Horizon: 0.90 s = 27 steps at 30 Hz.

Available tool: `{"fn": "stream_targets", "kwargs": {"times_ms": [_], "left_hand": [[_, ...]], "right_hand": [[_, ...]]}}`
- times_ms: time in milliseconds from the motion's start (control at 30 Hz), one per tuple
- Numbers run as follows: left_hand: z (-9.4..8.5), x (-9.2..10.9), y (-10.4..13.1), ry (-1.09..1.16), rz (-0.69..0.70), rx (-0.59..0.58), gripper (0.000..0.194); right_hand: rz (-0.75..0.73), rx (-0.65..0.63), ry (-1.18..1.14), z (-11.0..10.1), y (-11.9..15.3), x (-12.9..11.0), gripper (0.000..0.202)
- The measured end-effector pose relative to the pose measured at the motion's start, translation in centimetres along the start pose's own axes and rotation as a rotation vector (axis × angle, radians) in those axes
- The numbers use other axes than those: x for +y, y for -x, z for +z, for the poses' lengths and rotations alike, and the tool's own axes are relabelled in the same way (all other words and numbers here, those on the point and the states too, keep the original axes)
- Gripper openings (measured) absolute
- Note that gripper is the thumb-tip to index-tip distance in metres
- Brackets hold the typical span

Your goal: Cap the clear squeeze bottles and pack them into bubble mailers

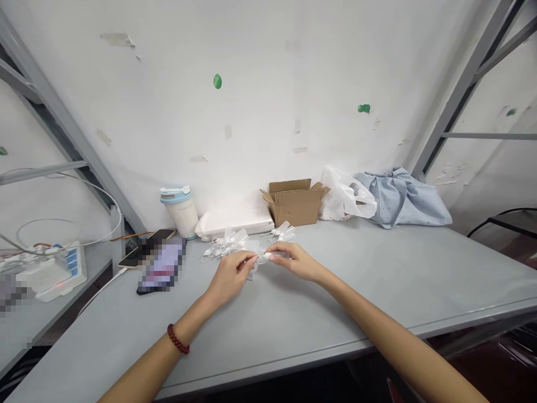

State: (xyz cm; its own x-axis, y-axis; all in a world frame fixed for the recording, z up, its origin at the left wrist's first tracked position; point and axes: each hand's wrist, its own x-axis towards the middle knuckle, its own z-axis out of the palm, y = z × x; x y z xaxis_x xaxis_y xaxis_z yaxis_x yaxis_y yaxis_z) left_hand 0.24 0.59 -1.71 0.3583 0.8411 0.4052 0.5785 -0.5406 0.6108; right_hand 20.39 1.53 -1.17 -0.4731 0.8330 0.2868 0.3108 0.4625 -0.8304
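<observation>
Above the middle of the grey table [369, 280], my left hand [230, 274] and my right hand [296, 262] meet, fingertips pinched. Between them is a small white hang-tag string [265, 256] with a thin cord; both hands grip it. Part of a clear plastic piece shows beneath the left fingers, its link to the string partly hidden. Just behind my left hand lies a loose pile of similar white strings with clear tags [229, 240]. A smaller cluster of clear tags [284, 230] rests behind my right hand, in front of the box.
Along the wall stand a lidded cup [182, 215], a stack of white sheets [239, 220], an open cardboard box [296, 207], a white plastic bag [344, 196] and a blue cloth bundle [406, 198]. Phones [163, 266] lie left; a power strip [69, 271] with cables sits beyond.
</observation>
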Motion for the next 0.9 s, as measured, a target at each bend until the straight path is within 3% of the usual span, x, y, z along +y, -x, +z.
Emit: {"fn": "stream_targets", "kwargs": {"times_ms": [900], "left_hand": [[-0.08, 0.11, 0.10, 0.011, -0.007, -0.013, 0.027]], "right_hand": [[-0.003, 0.022, 0.012, 0.09, -0.08, 0.23, 0.024]]}}
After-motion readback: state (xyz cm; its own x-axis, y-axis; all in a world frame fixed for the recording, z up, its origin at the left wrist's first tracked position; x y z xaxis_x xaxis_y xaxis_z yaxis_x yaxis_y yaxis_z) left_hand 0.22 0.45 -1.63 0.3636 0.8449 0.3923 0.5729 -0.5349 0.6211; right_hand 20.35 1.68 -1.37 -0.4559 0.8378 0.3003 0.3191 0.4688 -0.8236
